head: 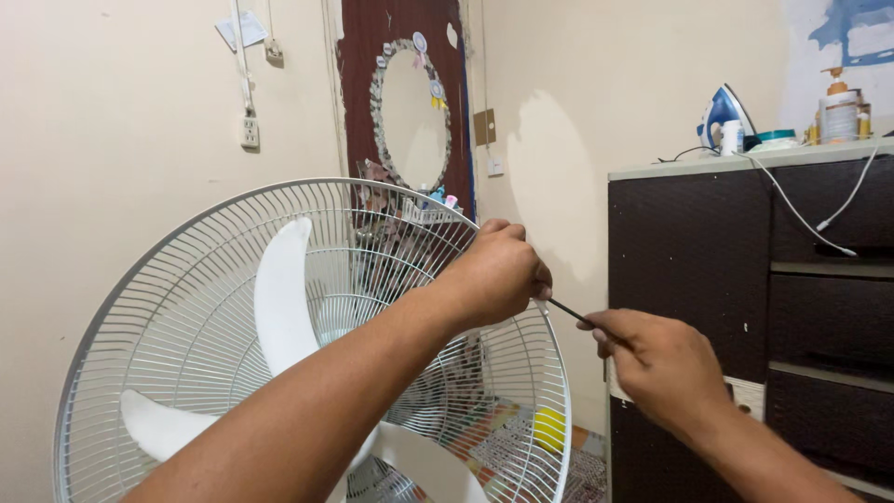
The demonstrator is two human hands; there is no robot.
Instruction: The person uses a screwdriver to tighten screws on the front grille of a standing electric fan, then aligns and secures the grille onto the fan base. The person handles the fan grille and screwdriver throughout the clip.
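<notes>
Our right hand (666,363): pinches a thin black screwdriver (570,313), stiff and slender, best gripped near its handle. Our left hand (498,270): closed on the rim of the white fan guard (186,307), light, springy wire, where the tip meets.

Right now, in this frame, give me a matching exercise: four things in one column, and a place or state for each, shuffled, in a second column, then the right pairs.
Things:
1. left hand
2. right hand
3. iron
4. fan blades

Places or states:
A. standing on top of the dark cabinet
B. white, behind the wire guard
C. pinched at the guard's right rim
D. gripping the near end of a thin dark tool

Pairs: 1-C, 2-D, 3-A, 4-B
</notes>
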